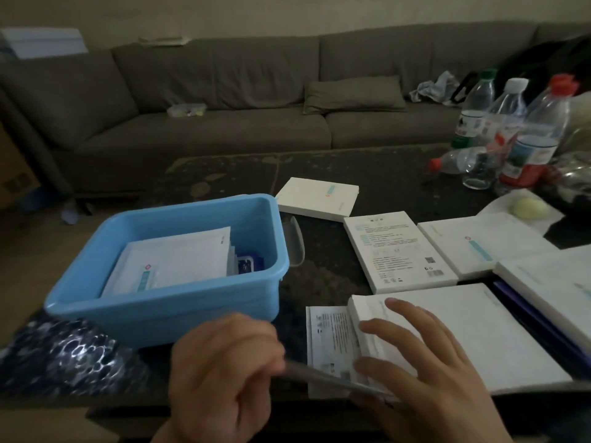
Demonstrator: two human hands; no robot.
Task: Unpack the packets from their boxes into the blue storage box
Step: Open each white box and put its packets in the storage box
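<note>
The blue storage box (160, 308) stands at the left of the dark table, with white packets (179, 260) lying flat inside. Near the front edge lies a white box (479, 334). My right hand (425, 362) holds its left end, fingers spread over the top. A printed white packet (329, 340) sticks out of that end. My left hand (224, 372) pinches a thin grey flap (319, 377) at the box's open end. Three more white boxes (318, 198) (399, 251) (476, 247) lie further back.
Another white box (556, 292) and a dark folder (537, 318) lie at the right edge. Several plastic bottles (531, 139) stand at the back right. A clear lid (295, 241) lies beside the storage box. A grey sofa (224, 91) runs behind the table.
</note>
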